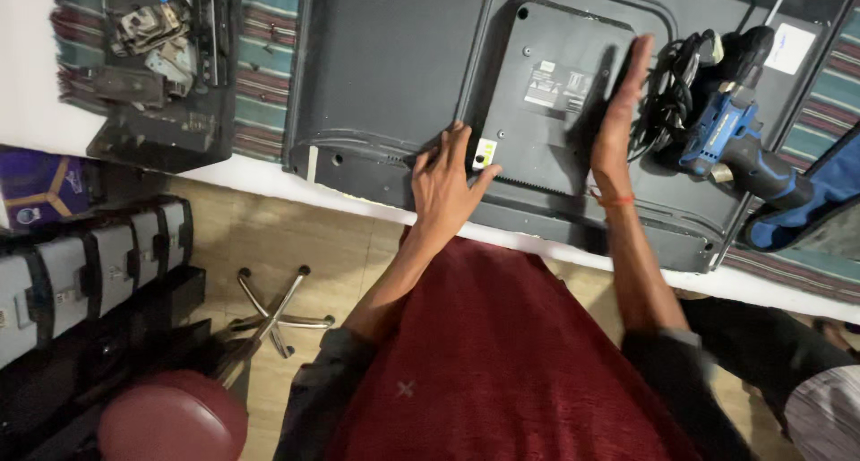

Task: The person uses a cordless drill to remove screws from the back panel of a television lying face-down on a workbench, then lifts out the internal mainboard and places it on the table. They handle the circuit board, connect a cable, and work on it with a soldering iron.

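We see a flat television [403,58] lying face down across the upper middle of the frame, its dark back panel up and its long axis running left to right along the edge of the white table [269,179]. A raised rectangular rear cover [555,112] sits right of centre on it.

Our left hand [443,179] lies flat on the panel at the cover's lower left corner, fingers spread and gripping nothing, the fingertips just beside a small yellow sticker [485,152]. Our right hand [618,112] stands on edge against the cover's right side, palm facing left, fingers straight and together, also empty. So the cover lies between the two hands, to the right of the left hand and to the left of the right one, and both touch it or its rim.

Just right of the right hand rests a blue cordless drill [730,134] beside a coil of black cable [667,103]. At upper left sits a tray of dark parts [161,58]. Below the table, at lower left, a red stool [170,421] stands.
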